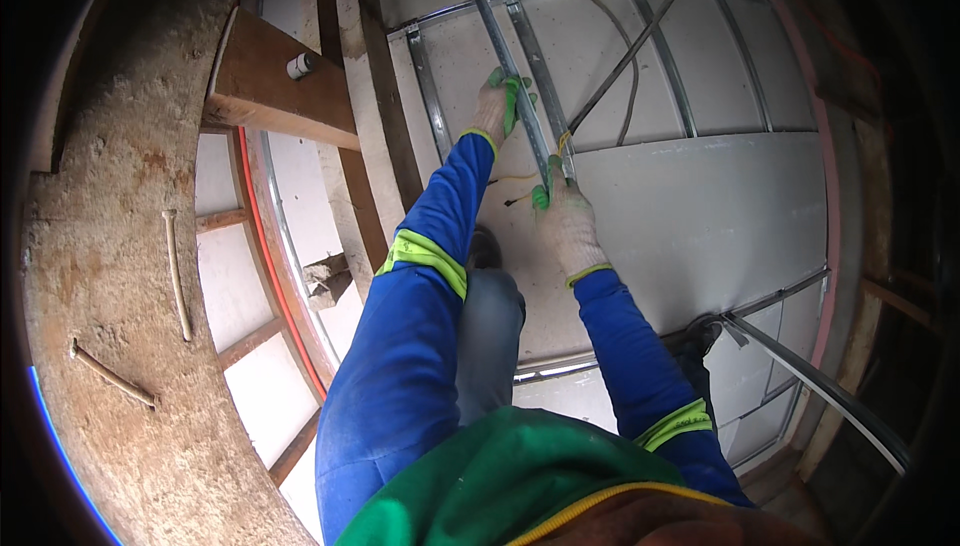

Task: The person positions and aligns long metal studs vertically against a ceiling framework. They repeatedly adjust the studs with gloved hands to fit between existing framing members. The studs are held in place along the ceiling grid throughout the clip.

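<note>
A long, thin galvanized metal channel [487, 11] slants from the top edge down toward me, above a grey panel [690, 206]. My left hand [495, 111], in a white and green work glove, is closed around it partway along. Closer to me, my right hand [568, 226], gloved alike, grips its near end, thumb pointing up along the metal. Just beyond the right hand, a yellow wire tie [565, 140] sits at the end of a dark cable [632, 46]. Thin wires with dark tips lie between my hands and my knee.
Several metal ribs [661, 61] cross the far panels. Wooden beams [375, 76] stand at the left, beside an orange cable [262, 236]. A rough board [120, 276] with bent nails is nearest left. Another metal channel [815, 376] juts out at lower right, near my shoe [705, 331].
</note>
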The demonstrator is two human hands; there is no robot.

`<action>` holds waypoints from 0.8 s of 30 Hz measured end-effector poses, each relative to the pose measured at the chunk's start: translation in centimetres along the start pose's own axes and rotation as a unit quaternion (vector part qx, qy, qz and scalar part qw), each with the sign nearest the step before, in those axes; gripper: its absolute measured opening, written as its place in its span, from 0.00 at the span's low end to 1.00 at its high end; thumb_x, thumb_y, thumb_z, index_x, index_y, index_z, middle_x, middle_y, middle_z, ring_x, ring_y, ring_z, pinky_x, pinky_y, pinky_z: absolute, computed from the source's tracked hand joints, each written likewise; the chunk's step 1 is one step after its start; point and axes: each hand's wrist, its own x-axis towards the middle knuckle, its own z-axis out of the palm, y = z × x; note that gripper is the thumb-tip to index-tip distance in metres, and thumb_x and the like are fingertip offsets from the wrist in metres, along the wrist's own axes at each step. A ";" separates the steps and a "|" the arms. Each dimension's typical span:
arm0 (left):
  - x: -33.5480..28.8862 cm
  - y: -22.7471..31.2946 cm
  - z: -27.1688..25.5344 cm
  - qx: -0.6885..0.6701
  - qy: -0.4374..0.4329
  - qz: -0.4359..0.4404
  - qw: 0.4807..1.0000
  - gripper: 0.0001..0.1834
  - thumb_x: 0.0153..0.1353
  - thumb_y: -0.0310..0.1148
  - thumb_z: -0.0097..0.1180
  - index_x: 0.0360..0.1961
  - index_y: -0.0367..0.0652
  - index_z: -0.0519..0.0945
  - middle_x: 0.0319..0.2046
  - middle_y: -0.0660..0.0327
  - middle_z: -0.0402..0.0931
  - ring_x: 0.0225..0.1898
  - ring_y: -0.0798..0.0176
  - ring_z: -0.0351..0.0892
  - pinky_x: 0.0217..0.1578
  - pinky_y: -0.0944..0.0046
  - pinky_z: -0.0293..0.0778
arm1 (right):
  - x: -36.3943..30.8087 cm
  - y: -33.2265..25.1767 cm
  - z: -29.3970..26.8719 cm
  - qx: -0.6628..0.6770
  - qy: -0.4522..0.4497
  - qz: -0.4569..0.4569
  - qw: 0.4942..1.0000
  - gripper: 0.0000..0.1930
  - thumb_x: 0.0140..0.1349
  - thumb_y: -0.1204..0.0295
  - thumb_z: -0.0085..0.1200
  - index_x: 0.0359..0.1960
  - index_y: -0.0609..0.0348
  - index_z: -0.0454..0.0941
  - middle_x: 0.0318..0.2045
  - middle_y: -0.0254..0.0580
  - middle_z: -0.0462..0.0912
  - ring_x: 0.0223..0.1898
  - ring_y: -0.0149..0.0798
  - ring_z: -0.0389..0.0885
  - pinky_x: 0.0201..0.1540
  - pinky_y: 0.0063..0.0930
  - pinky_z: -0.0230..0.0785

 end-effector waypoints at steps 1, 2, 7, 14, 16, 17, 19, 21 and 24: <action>0.2 0.5 0.6 0.005 0.013 -0.002 1.000 0.13 0.77 0.27 0.47 0.59 0.44 0.72 0.46 0.50 0.83 0.33 0.50 0.86 0.31 0.50 0.86 | 0.6 0.1 -0.6 0.009 -0.001 -0.004 1.000 0.32 0.73 0.63 0.54 0.75 0.65 0.62 0.51 0.68 0.82 0.52 0.66 0.83 0.54 0.55 0.78; 0.4 1.0 1.3 0.013 0.008 -0.003 1.000 0.13 0.77 0.26 0.48 0.59 0.44 0.73 0.46 0.50 0.83 0.33 0.50 0.86 0.31 0.50 0.86 | 1.2 0.3 -1.3 0.025 0.017 -0.022 0.999 0.32 0.73 0.64 0.54 0.75 0.65 0.62 0.51 0.68 0.82 0.52 0.66 0.83 0.55 0.55 0.78; -0.8 1.0 4.2 0.033 0.017 -0.007 0.999 0.13 0.73 0.22 0.49 0.56 0.45 0.73 0.39 0.54 0.82 0.32 0.53 0.85 0.32 0.52 0.87 | -1.0 2.4 -4.0 0.063 0.024 -0.010 0.998 0.31 0.72 0.67 0.55 0.75 0.62 0.63 0.49 0.67 0.84 0.49 0.64 0.85 0.53 0.53 0.78; -3.7 -0.8 3.2 0.025 0.017 -0.023 0.999 0.17 0.70 0.23 0.55 0.58 0.43 0.70 0.40 0.56 0.79 0.39 0.58 0.84 0.39 0.52 0.89 | -17.7 5.7 -6.0 0.266 -0.104 0.150 0.947 0.35 0.70 0.72 0.59 0.77 0.61 0.61 0.37 0.47 0.83 0.35 0.42 0.83 0.42 0.36 0.78; -4.2 -1.1 2.4 0.021 0.050 -0.024 0.998 0.17 0.71 0.24 0.56 0.58 0.43 0.70 0.40 0.56 0.79 0.40 0.57 0.84 0.40 0.51 0.89 | -21.7 5.9 -6.9 0.354 -0.108 0.186 0.910 0.35 0.70 0.75 0.60 0.78 0.58 0.62 0.33 0.34 0.79 0.30 0.25 0.74 0.35 0.23 0.73; -4.3 -1.3 1.9 0.016 0.074 -0.021 0.997 0.17 0.71 0.25 0.57 0.58 0.43 0.70 0.40 0.56 0.79 0.40 0.56 0.84 0.40 0.50 0.89 | -23.7 6.4 -8.1 0.376 -0.121 0.202 0.896 0.35 0.70 0.75 0.61 0.78 0.57 0.62 0.32 0.30 0.78 0.30 0.23 0.72 0.34 0.21 0.71; -4.4 -1.6 0.7 0.001 0.089 -0.028 0.996 0.15 0.72 0.26 0.57 0.57 0.44 0.70 0.40 0.55 0.79 0.40 0.54 0.85 0.40 0.49 0.88 | -27.0 7.5 -11.0 0.376 -0.147 0.236 0.884 0.36 0.70 0.76 0.61 0.78 0.56 0.63 0.32 0.26 0.77 0.29 0.19 0.70 0.32 0.17 0.69; -4.4 -1.5 -0.7 -0.010 0.085 -0.028 0.996 0.13 0.73 0.28 0.57 0.55 0.45 0.70 0.41 0.54 0.79 0.41 0.50 0.85 0.40 0.47 0.88 | -29.0 8.4 -13.9 0.290 -0.173 0.263 0.904 0.35 0.68 0.75 0.64 0.76 0.58 0.65 0.33 0.34 0.81 0.28 0.28 0.77 0.32 0.24 0.74; -5.0 -1.4 -1.5 -0.052 0.068 -0.078 0.993 0.07 0.77 0.29 0.52 0.52 0.45 0.71 0.42 0.52 0.80 0.40 0.47 0.85 0.39 0.44 0.87 | -29.4 7.8 -17.7 0.025 -0.081 0.005 0.996 0.34 0.65 0.72 0.65 0.73 0.59 0.68 0.38 0.49 0.84 0.32 0.47 0.85 0.36 0.39 0.79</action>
